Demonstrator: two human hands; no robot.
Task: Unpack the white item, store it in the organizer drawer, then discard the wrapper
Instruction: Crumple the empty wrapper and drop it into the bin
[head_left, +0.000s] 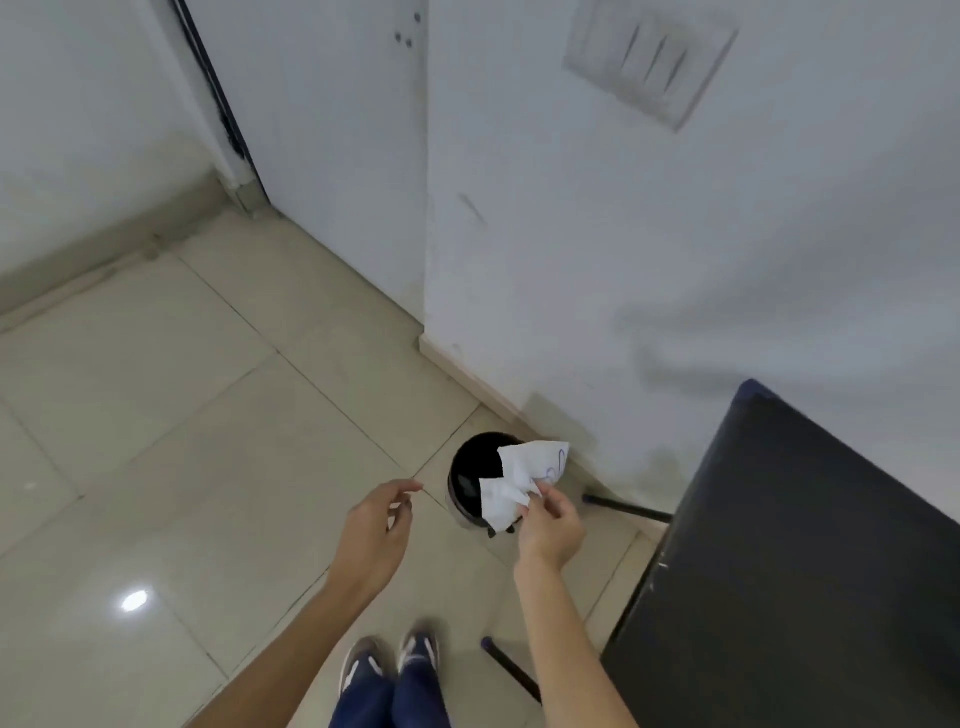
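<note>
My right hand (551, 522) pinches a crumpled white wrapper (519, 480) with blue print, holding it over the open mouth of a small round black bin (472, 467) that stands on the floor by the wall. To the left of the bin, my left hand (376, 525) hovers with its fingers loosely curled and nothing in it. The white item and the organizer drawer are not in view.
A black table (810, 545) fills the lower right, its thin legs (626, 506) reaching the floor near the bin. White walls and a wall corner (426, 260) rise behind. The beige tiled floor (182, 415) spreads to the left. My shoes (389, 660) are below.
</note>
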